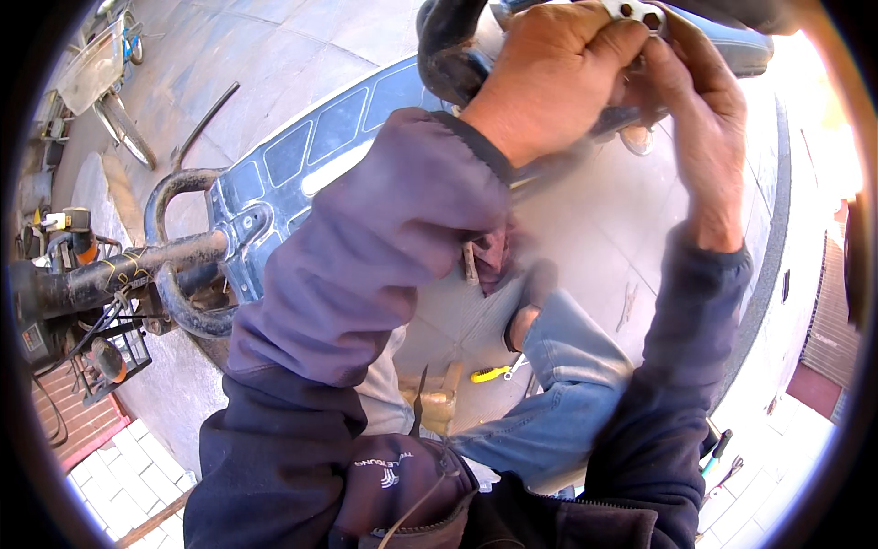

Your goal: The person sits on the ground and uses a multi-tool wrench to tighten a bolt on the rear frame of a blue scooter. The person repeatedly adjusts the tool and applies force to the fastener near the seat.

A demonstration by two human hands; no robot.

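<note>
My left hand [549, 87] reaches up to the top of the view, fingers closed on a small silver plate with hexagonal holes [635, 13]. My right hand [700, 128] is at the same plate, fingers curled beside it; its fingertips are partly hidden. Both are at the underside of a dark vehicle part with a black bent tube [444, 50]. Below them lie a dark red rag [494, 265] with a metal piece on it, a yellow-handled screwdriver [487, 374] and a wrench [627, 305] on the floor.
A metal footboard frame [311, 137] with tubes and a steering column [187, 248] runs along the left. A bicycle [119, 119] stands at upper left. My bent knee [576, 366] is below my arms. More hand tools [727, 467] lie at lower right.
</note>
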